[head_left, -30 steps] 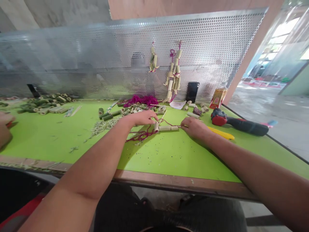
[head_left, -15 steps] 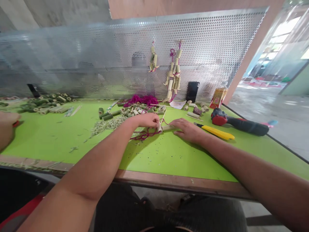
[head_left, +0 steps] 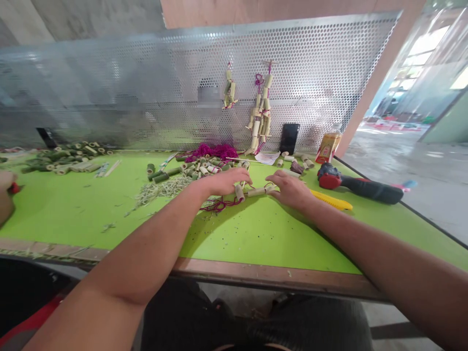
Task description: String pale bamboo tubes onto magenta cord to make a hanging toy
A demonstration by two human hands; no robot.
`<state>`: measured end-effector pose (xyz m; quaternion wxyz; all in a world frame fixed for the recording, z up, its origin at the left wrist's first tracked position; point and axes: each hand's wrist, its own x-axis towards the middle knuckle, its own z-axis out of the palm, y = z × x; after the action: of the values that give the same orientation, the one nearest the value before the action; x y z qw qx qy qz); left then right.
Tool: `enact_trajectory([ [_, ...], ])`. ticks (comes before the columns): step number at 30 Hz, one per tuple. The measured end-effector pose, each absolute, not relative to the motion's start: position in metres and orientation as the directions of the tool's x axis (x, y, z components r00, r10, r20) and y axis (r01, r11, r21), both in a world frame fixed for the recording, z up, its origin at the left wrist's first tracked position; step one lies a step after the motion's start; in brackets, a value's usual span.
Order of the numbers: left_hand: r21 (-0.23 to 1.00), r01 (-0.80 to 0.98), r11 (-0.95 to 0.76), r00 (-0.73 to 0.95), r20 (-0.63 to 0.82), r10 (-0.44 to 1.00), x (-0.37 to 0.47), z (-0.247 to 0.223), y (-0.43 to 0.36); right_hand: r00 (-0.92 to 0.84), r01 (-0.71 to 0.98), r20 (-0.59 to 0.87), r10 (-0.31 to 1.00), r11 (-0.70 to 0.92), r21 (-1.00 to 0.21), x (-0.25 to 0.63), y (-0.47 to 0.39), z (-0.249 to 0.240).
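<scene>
Near the middle of the green table (head_left: 234,239), my left hand (head_left: 234,180) is closed at a short bamboo tube (head_left: 239,192) that stands tilted with purple string (head_left: 219,205) by it. What its fingertips pinch is too small to make out. To the right, my right hand (head_left: 288,187) has thumb and fingers round the end of a small bamboo piece, in line with a lying bamboo tube (head_left: 256,192). Purple string runs among these pieces.
Bamboo tubes (head_left: 171,174), shavings (head_left: 164,191) and purple yarn (head_left: 215,152) lie behind on the left. At right are a yellow cutter (head_left: 334,200), a red-black tool (head_left: 373,189), a bottle (head_left: 328,146) and a phone (head_left: 290,139). Another person's hand (head_left: 5,192) is far left.
My right hand has closed on the small bamboo piece and covers the cutter's tip. My left hand has shifted up off the tilted tube, showing more of it. The other person's hand moved left.
</scene>
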<state>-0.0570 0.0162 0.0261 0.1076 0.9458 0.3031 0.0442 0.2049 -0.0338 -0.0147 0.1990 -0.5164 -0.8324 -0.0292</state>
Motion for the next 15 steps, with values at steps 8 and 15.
enact_trajectory([
  [8,0.305,0.532,-0.790,0.845,-0.135,0.517,-0.054,0.023,0.013,-0.403,0.792,0.332,0.853,0.507,-0.340,0.207,-0.023,-0.026],
  [15,0.278,0.588,-0.759,0.800,-0.064,0.596,-0.032,0.018,-0.002,-0.387,0.728,0.510,0.769,0.594,-0.342,0.213,-0.007,-0.034],
])
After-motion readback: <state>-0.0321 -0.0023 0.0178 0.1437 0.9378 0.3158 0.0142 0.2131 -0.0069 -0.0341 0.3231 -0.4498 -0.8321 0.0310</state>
